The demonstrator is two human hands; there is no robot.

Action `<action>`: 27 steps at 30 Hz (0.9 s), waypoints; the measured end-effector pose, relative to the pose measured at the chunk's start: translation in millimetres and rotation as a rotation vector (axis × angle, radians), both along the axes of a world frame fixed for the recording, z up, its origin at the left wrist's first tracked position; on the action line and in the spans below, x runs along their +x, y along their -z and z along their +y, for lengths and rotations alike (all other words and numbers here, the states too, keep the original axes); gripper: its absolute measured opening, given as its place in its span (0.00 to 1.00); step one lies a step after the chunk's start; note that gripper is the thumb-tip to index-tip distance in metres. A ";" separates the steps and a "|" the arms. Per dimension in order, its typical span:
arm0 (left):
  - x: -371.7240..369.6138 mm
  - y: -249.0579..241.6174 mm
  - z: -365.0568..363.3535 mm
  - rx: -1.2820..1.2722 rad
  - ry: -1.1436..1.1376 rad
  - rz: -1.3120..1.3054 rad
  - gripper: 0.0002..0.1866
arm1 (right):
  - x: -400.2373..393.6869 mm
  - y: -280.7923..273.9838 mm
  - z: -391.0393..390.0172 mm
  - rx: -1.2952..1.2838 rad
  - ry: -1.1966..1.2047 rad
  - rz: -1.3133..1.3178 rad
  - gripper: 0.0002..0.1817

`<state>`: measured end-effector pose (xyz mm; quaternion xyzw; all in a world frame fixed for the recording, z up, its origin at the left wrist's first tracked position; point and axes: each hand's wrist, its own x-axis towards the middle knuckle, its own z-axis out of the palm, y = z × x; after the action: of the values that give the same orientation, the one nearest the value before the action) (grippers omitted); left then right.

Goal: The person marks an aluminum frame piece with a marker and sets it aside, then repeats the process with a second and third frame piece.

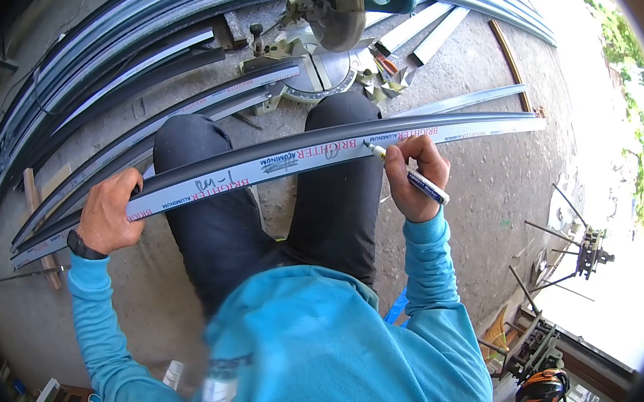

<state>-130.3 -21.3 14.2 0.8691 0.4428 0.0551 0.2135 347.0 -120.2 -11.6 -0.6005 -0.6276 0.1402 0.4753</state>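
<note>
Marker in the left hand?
No, the right hand holds the marker, while the left hand grips the labelled profile.

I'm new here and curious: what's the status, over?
Left fingers gripping labelled strip. Right fingers holding marker, tip at strip. Strip across thighs; saw beyond knees, not in the way.

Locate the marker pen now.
Right of centre in the head view, the marker pen is in the right hand, its tip at the long labelled bar.
</note>
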 end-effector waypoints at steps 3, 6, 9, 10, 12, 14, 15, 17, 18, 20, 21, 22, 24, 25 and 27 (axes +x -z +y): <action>-0.3 0.0 0.2 0.006 0.005 0.000 0.18 | 1.6 1.8 -0.1 0.010 -0.013 0.035 0.10; -0.7 1.6 -0.4 0.008 0.005 -0.008 0.18 | -2.3 -1.8 0.9 0.000 0.029 0.025 0.10; -1.1 1.5 -0.1 0.003 0.005 -0.010 0.19 | -2.0 -1.9 0.5 0.021 0.019 -0.003 0.10; -1.2 1.2 0.1 0.005 0.005 -0.007 0.19 | -1.1 -1.6 0.7 0.036 0.003 -0.008 0.10; -0.6 0.9 -0.5 0.005 0.004 -0.007 0.19 | -3.0 -3.8 0.5 0.004 0.018 -0.030 0.11; 0.3 -0.2 -0.8 0.004 0.004 -0.010 0.18 | -4.2 -2.7 -1.9 0.000 0.035 -0.007 0.11; 0.7 -0.3 -0.2 0.006 0.005 -0.011 0.18 | -3.4 -0.1 -0.8 0.015 0.041 0.025 0.11; 0.6 -0.5 -0.7 0.007 0.002 -0.012 0.18 | -2.6 0.1 1.3 0.046 0.015 0.005 0.11; 0.6 -0.8 -0.9 0.011 0.000 -0.013 0.18 | -2.2 -1.6 1.8 0.062 -0.014 -0.048 0.10; 1.5 -0.8 -1.2 0.017 0.005 -0.016 0.18 | 0.0 -1.5 -1.4 0.055 -0.008 -0.034 0.10; 2.1 -0.9 -1.1 0.014 0.007 -0.016 0.18 | 2.2 0.5 -2.7 0.035 0.024 0.031 0.10; 2.6 -1.5 -1.3 0.014 0.006 -0.016 0.18 | 4.2 1.1 -2.3 0.017 0.053 0.096 0.10; 3.0 -1.5 -1.7 0.012 -0.002 -0.018 0.18 | 5.7 0.7 -0.9 0.013 0.054 0.061 0.10; 3.0 -1.3 -2.1 0.009 -0.004 -0.017 0.18 | 5.6 1.3 -2.0 0.009 0.057 0.046 0.10; 2.6 -0.8 -1.8 0.008 -0.003 -0.020 0.18 | 5.6 1.0 -3.9 0.005 0.045 0.055 0.10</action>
<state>-127.7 -23.1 15.0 0.8688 0.4416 0.0660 0.2143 352.6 -124.1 -12.6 -0.6091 -0.6010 0.1441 0.4970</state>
